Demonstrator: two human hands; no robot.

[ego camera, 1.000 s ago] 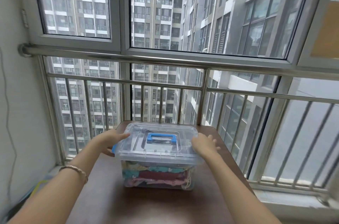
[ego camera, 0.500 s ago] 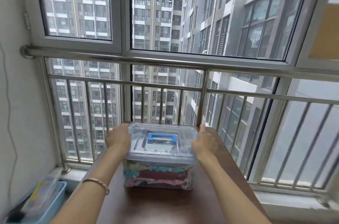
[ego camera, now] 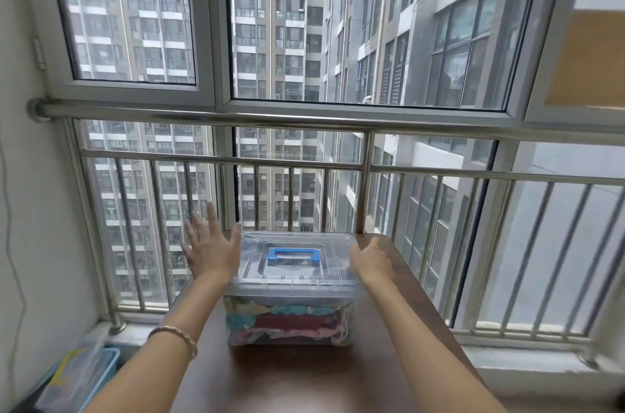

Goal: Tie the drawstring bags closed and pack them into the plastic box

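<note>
A clear plastic box (ego camera: 291, 290) stands on the dark brown table (ego camera: 304, 378), its lid on and a blue handle (ego camera: 293, 255) lying flat on top. Through its wall I see several colourful drawstring bags (ego camera: 287, 321) packed inside, with cords showing at the right. My left hand (ego camera: 211, 252) hovers just left of the lid, fingers spread, apart from the box. My right hand (ego camera: 370, 262) is at the lid's right edge, fingers loose, holding nothing; whether it touches the lid I cannot tell.
A steel railing (ego camera: 304, 162) and tall windows stand right behind the table's far edge. A white wall closes the left side. On the floor at lower left sits a blue bin (ego camera: 81, 378) with clear plastic items in it.
Both hands were pressed against the sides of the lid. The left hand has now lifted off and spread open, and the right hand has loosened at the lid's edge.
</note>
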